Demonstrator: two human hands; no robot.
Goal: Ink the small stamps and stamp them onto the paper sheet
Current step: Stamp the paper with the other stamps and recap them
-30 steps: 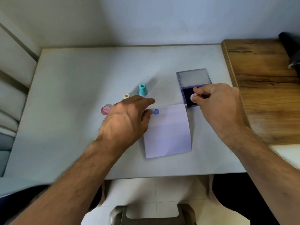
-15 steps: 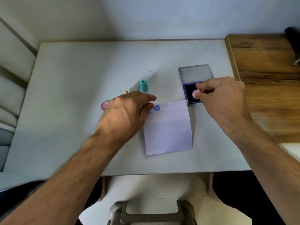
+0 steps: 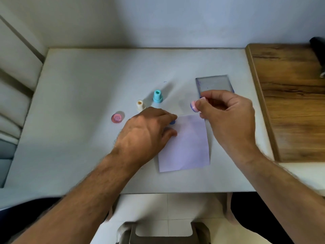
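Observation:
A pale lilac paper sheet [image 3: 188, 147] lies on the white table [image 3: 88, 85]. My left hand [image 3: 147, 134] rests flat on the sheet's left edge, fingers spread, with a small blue stamp [image 3: 173, 122] peeking out beside its fingertips. My right hand [image 3: 226, 117] pinches a small pink stamp [image 3: 193, 106] just above the sheet's top right corner. The purple ink pad [image 3: 213, 84] lies open behind that hand, its inked half hidden. A teal stamp [image 3: 157, 96], a cream stamp [image 3: 140, 104] and a pink stamp [image 3: 117, 118] stand left of the sheet.
A wooden table top [image 3: 290, 103] adjoins the white table on the right, with a dark object [image 3: 318, 44] at its far corner. A wall runs along the back edge. A stool [image 3: 163, 233] shows below the table's front edge.
My right hand lifted the pink stamp off the ink pad and carried it left, toward the paper's top edge. My left hand stayed on the sheet.

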